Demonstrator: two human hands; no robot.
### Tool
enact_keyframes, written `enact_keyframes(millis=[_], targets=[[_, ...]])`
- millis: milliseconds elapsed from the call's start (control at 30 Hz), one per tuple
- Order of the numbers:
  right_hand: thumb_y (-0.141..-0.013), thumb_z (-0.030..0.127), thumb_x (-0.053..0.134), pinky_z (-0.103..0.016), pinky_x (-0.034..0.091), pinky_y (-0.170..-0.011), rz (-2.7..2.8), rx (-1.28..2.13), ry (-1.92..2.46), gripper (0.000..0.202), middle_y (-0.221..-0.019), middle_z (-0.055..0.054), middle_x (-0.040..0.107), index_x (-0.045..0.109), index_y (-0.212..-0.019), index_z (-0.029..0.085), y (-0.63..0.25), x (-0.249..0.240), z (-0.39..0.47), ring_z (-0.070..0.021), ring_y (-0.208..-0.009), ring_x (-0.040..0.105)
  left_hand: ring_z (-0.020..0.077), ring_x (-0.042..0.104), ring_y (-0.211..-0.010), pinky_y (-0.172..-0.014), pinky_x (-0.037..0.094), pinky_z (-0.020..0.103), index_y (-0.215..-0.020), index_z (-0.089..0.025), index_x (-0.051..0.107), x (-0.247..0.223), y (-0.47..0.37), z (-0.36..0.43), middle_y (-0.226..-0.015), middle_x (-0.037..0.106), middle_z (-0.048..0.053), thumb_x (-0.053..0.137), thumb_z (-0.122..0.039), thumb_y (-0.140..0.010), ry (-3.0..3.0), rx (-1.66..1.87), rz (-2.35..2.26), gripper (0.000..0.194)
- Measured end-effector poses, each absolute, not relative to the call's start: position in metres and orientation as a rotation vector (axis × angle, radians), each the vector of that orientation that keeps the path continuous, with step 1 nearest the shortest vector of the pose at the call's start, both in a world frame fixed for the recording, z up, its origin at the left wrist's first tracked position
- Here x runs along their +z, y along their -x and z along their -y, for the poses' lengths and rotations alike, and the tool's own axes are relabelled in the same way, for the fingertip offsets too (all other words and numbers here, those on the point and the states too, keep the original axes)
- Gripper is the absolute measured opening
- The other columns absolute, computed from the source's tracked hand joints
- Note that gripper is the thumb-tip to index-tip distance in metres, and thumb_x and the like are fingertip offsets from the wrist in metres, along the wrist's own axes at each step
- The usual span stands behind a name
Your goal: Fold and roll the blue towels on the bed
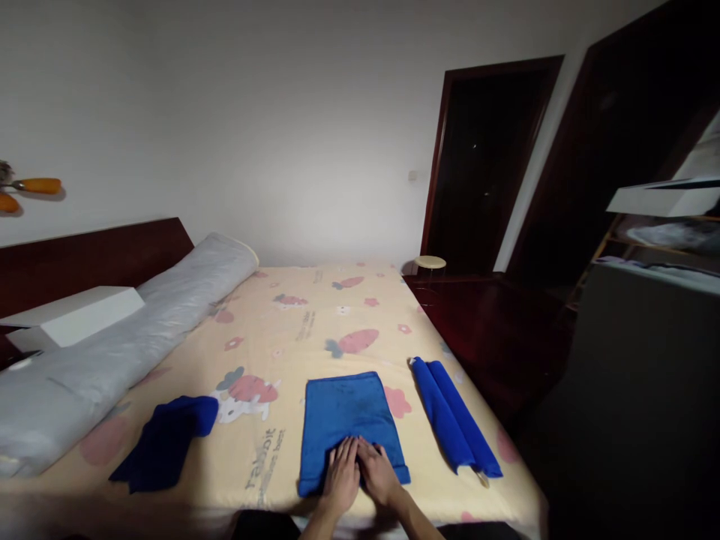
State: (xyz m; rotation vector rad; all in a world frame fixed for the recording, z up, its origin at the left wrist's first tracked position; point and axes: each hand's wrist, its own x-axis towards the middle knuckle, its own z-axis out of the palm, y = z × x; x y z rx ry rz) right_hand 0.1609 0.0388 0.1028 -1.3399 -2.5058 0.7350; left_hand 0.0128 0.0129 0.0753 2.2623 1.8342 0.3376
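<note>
A flat blue cloth (349,405), roughly rectangular, lies on the bed in front of me. Its near edge has a narrow fold or roll, seen at both lower corners. My left hand (342,469) rests on the near part of this cloth, fingers stretched forward. Beside it, my right hand (378,469) also lies on the cloth, and the fingertips of both hands meet. Under the palms, the middle of the near edge is hidden. To the right lies a blue cloth rolled into two parallel rolls (454,416). A crumpled dark blue cloth (169,442) is at the left.
The bed (304,330) has a cream sheet printed with carrots and rabbits. A long grey wrapped roll (140,330) lies along the headboard, with a white box (93,311) against it. Beyond the bed's right edge are a round stool (430,262) and a dark cabinet (635,390).
</note>
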Motion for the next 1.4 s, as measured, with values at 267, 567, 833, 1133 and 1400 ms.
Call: enact_keyframes(millis=[267,567,833,1133,1400], targets=[[-0.095,0.024,0.03,-0.055,0.026,-0.111,2.266,0.441,1.824,0.048,-0.151,-0.011,0.041,0.053,-0.137,0.022,-0.199,0.1,-0.074,-0.028,-0.142,0.031,0.0234,0.043,-0.136,-0.109,0.036,0.051,-0.137,-0.027,0.052,0.082,0.077,-0.007,-0.147,0.049,0.005,0.029,-0.022,-0.094,-2.158,0.246,-2.409,0.048],[-0.091,0.024,0.035,-0.053,0.02,-0.115,2.511,0.799,1.257,0.055,-0.155,-0.008,0.034,0.042,-0.145,0.028,-0.134,0.109,-0.054,-0.0238,-0.143,0.029,0.0156,0.049,-0.132,-0.106,0.044,0.034,-0.142,-0.026,0.045,0.081,0.031,-0.024,-0.144,0.053,0.003,0.027,-0.025,-0.098,-2.384,0.577,-1.968,0.048],[-0.089,0.028,0.041,-0.058,0.018,-0.115,2.549,0.731,1.419,0.056,-0.155,-0.008,0.035,0.042,-0.145,0.027,-0.17,0.11,-0.082,-0.0273,-0.143,0.029,0.019,0.042,-0.138,-0.11,0.038,0.047,-0.139,-0.035,0.047,0.08,0.036,-0.037,-0.149,0.045,0.0,0.029,-0.032,-0.097,-2.177,0.315,-2.054,0.046],[-0.095,0.027,0.03,-0.055,0.023,-0.114,2.325,0.386,1.764,0.049,-0.156,-0.009,0.031,0.051,-0.139,0.023,-0.191,0.108,-0.083,-0.0272,-0.145,0.026,0.0253,0.041,-0.138,-0.109,0.035,0.052,-0.14,-0.029,0.047,0.073,0.087,-0.029,-0.149,0.045,0.005,0.03,-0.026,-0.096,-2.155,0.489,-2.593,0.047],[-0.09,0.032,0.043,-0.057,0.017,-0.116,2.642,0.758,1.173,0.059,-0.157,-0.008,0.03,0.036,-0.149,0.028,-0.118,0.102,-0.067,-0.03,-0.144,0.026,0.0177,0.044,-0.136,-0.111,0.039,0.043,-0.145,-0.031,0.039,0.095,0.015,-0.052,-0.15,0.046,0.003,0.027,-0.027,-0.098,-2.288,0.679,-1.883,0.048]])
